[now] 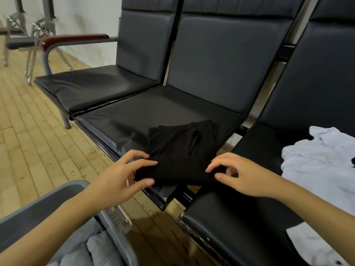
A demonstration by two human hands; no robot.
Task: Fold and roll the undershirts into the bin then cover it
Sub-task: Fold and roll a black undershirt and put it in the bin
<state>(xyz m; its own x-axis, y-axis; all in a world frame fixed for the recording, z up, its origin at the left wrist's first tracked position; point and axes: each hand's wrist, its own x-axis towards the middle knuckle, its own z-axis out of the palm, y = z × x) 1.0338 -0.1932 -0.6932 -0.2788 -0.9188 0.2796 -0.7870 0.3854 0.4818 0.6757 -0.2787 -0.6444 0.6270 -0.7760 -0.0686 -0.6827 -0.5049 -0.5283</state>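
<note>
Both hands (178,174) on black undershirt's (180,150) rolled near edge, middle seat (134,112).

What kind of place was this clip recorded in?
Probably a waiting area or hall rather than a home: a row of linked black padded seats with a wooden armrest, metal-framed chairs by the wall, and a wood-plank floor.

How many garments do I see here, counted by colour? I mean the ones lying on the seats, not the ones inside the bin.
Black: 1, the black undershirt on the middle seat, with the left hand and right hand at its near edge.
White: at least 1, the white heap on the right seat; separate pieces cannot be told.
Total: at least 2.
</note>
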